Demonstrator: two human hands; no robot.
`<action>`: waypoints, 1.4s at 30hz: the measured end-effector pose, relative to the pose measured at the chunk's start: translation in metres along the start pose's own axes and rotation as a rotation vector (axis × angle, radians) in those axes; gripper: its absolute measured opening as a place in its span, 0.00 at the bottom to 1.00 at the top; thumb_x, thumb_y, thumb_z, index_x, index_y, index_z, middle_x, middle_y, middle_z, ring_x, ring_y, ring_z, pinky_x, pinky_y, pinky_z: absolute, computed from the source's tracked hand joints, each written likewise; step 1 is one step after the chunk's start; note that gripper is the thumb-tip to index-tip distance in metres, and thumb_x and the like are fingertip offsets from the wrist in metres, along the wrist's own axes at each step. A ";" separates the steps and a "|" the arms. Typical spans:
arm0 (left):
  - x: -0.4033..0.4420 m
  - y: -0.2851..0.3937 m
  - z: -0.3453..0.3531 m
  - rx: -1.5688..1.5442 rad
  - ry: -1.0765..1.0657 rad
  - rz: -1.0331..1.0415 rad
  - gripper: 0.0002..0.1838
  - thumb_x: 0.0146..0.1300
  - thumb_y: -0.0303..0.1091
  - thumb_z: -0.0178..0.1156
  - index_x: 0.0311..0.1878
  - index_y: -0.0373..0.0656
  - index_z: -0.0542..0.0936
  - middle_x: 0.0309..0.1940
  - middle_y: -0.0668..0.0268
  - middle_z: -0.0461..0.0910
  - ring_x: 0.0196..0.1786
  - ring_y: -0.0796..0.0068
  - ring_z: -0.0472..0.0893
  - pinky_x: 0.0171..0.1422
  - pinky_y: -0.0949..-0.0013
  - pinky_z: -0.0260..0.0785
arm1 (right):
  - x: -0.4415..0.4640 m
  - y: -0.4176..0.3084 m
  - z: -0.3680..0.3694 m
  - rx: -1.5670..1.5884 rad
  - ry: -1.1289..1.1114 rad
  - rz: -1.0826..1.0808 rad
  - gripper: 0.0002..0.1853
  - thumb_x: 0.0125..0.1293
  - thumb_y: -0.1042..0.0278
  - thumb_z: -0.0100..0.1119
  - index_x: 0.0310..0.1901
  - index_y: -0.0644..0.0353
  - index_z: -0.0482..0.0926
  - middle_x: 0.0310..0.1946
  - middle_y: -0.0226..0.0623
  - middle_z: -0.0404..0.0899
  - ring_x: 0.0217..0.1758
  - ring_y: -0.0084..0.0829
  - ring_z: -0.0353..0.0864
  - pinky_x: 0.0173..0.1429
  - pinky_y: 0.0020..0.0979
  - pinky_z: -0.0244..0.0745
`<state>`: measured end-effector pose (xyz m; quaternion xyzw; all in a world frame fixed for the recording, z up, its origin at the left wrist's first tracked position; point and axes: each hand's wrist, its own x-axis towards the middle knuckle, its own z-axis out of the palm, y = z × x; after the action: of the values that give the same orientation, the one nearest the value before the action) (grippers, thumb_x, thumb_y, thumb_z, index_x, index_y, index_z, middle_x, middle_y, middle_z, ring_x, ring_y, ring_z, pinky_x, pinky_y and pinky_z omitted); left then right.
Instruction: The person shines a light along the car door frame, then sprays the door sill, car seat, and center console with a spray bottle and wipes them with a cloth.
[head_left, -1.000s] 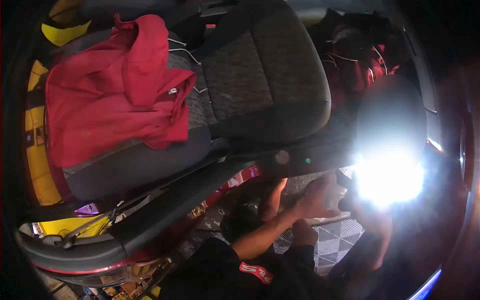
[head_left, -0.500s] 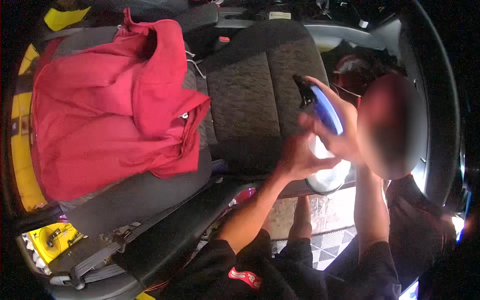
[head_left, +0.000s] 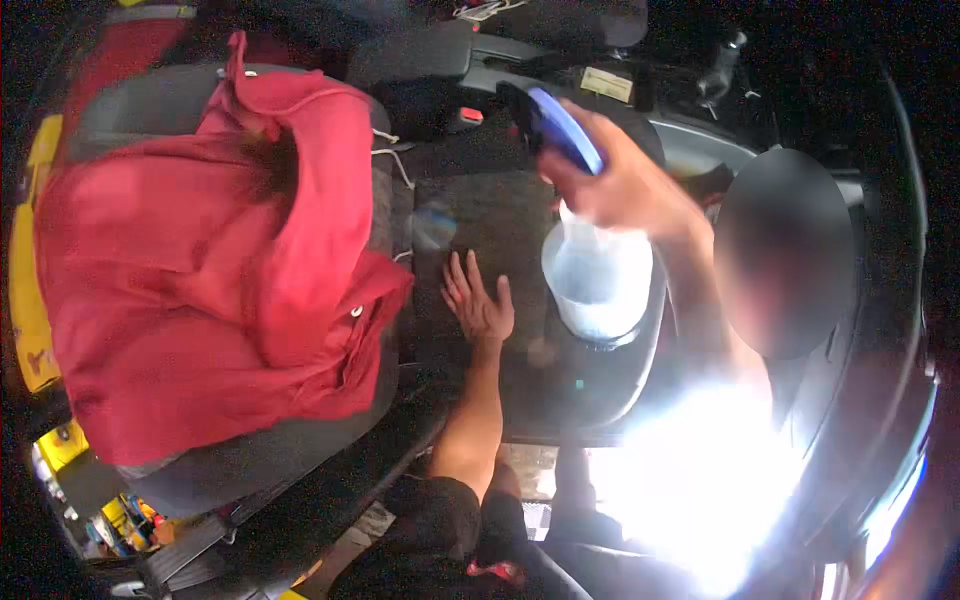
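Note:
My right hand [head_left: 635, 185] is wrapped round the neck of a spray bottle with a blue and black trigger head [head_left: 565, 130] and a translucent white body [head_left: 598, 285]. The bottle is over the dark grey seat cushion [head_left: 510, 385]. To its left, my left hand [head_left: 480, 305] rests on the cushion with its fingers spread and nothing in them. A red hooded garment [head_left: 200, 280] with white cords lies over the seat's backrest, left of my left hand.
A red seat-belt buckle [head_left: 470, 116] is beyond the seat. A blurred oval [head_left: 785, 255] covers part of the right side. Bright glare [head_left: 705, 480] fills the lower right. Yellow items [head_left: 125, 520] sit at the lower left, near the seat belt [head_left: 190, 555].
The spray bottle has moved left and away from me in my right hand, over the seat. My left hand has left the bottle and come down on the cushion. The camera view has shifted.

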<state>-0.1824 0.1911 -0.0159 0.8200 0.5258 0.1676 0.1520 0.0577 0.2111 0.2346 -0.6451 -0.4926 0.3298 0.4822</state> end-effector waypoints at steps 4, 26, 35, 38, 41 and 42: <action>0.002 0.000 0.002 0.032 -0.014 -0.023 0.33 0.68 0.51 0.47 0.72 0.42 0.62 0.72 0.49 0.56 0.73 0.42 0.55 0.74 0.40 0.44 | 0.075 0.018 0.006 0.066 -0.245 0.098 0.14 0.61 0.70 0.58 0.47 0.66 0.75 0.23 0.35 0.76 0.27 0.24 0.74 0.32 0.31 0.70; -0.002 -0.010 0.010 -0.150 0.084 -0.066 0.36 0.66 0.56 0.52 0.72 0.46 0.63 0.74 0.54 0.54 0.74 0.43 0.55 0.74 0.37 0.42 | -0.103 0.044 -0.060 0.038 -0.059 0.070 0.23 0.73 0.66 0.49 0.64 0.71 0.69 0.61 0.50 0.72 0.56 0.42 0.80 0.63 0.35 0.73; -0.018 -0.023 0.007 0.441 0.274 -0.033 0.44 0.55 0.56 0.66 0.71 0.45 0.63 0.72 0.58 0.59 0.74 0.55 0.58 0.76 0.45 0.47 | -0.334 -0.063 0.015 0.036 -0.220 0.429 0.36 0.70 0.46 0.53 0.65 0.72 0.64 0.61 0.53 0.71 0.52 0.42 0.82 0.49 0.41 0.84; -0.062 0.001 0.009 0.262 0.214 -0.096 0.35 0.59 0.51 0.62 0.66 0.43 0.69 0.67 0.54 0.66 0.69 0.51 0.65 0.71 0.46 0.56 | -0.393 -0.060 0.048 0.107 -0.334 0.438 0.35 0.69 0.47 0.56 0.65 0.70 0.65 0.58 0.51 0.75 0.53 0.41 0.82 0.49 0.40 0.84; -0.145 0.019 -0.067 -0.884 0.093 -0.212 0.18 0.66 0.42 0.58 0.53 0.41 0.78 0.48 0.54 0.81 0.50 0.53 0.80 0.57 0.56 0.71 | -0.452 -0.052 0.094 0.137 -0.290 0.468 0.31 0.69 0.55 0.59 0.66 0.66 0.66 0.53 0.49 0.79 0.51 0.38 0.82 0.49 0.36 0.83; -0.184 0.019 -0.102 -0.854 0.182 -0.113 0.16 0.66 0.37 0.59 0.53 0.39 0.78 0.45 0.56 0.82 0.46 0.57 0.82 0.54 0.60 0.73 | -0.475 -0.045 0.107 0.084 -0.188 0.576 0.28 0.69 0.60 0.61 0.66 0.64 0.66 0.49 0.48 0.81 0.49 0.36 0.83 0.48 0.34 0.82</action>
<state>-0.2831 0.0231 0.0623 0.6357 0.4646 0.4326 0.4392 -0.1940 -0.2079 0.2195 -0.7043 -0.3177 0.5313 0.3475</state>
